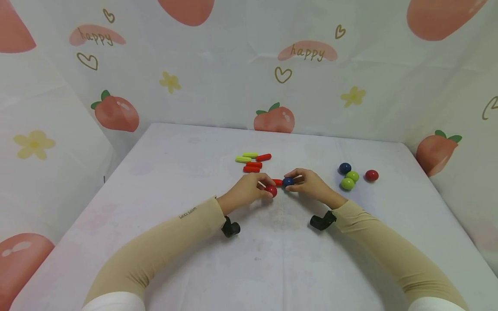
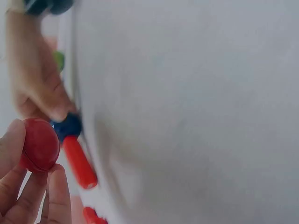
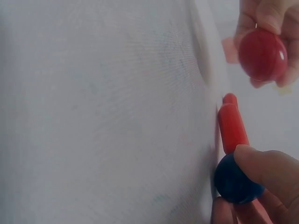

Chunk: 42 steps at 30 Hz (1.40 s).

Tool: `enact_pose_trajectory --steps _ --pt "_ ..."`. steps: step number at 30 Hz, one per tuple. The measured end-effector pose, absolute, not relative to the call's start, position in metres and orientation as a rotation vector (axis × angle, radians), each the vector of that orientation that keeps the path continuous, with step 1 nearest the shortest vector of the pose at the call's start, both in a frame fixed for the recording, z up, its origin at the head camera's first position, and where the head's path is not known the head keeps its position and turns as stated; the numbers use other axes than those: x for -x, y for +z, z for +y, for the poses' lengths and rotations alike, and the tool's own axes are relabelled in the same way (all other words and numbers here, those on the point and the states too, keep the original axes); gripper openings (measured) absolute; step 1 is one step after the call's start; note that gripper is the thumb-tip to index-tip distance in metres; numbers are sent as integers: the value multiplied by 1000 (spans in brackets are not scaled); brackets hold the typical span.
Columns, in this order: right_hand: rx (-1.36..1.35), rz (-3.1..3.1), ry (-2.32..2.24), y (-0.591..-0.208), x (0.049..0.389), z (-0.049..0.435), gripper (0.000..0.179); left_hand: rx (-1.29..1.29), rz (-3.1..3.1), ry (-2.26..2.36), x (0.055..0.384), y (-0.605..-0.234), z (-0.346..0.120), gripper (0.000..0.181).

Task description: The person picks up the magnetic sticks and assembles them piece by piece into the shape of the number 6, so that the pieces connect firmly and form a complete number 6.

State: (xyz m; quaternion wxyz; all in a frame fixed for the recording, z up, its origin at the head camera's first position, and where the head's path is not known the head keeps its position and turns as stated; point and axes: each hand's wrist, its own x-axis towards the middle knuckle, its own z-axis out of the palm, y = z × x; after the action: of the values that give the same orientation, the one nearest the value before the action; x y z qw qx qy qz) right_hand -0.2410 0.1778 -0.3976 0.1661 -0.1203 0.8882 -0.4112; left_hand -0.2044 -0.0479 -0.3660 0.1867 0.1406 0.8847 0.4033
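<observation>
My left hand (image 1: 249,188) pinches a red ball (image 2: 41,144) between thumb and fingertips. My right hand (image 1: 310,183) grips a dark blue ball (image 3: 237,179), thumb on one side and fingers on the other. A red rod (image 3: 232,127) with rounded ends lies on the table, one end right at the blue ball. In the left wrist view, the blue ball (image 2: 68,126) and the rod (image 2: 79,162) form a line, and the red ball is held nearer the camera, apart from them.
Behind my left hand lie red rods (image 1: 252,169) and two yellow-green rods (image 1: 243,159). Right of my right hand sit another blue ball (image 1: 345,168), two green balls (image 1: 348,184) and a second red ball (image 1: 371,175). A white cloth covers the table (image 1: 272,268).
</observation>
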Motion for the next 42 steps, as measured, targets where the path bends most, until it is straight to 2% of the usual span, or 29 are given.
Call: enact_pose_trajectory --steps 10,17,42 --pt "327 2550 -1149 -399 243 180 44 -233 2547 1250 223 -361 -67 34" --pt "353 2553 -1156 -400 243 183 43 -155 2541 1236 232 -368 -72 32" --pt "346 2536 -1173 -396 243 185 43 -47 2532 1111 240 -378 -66 36"
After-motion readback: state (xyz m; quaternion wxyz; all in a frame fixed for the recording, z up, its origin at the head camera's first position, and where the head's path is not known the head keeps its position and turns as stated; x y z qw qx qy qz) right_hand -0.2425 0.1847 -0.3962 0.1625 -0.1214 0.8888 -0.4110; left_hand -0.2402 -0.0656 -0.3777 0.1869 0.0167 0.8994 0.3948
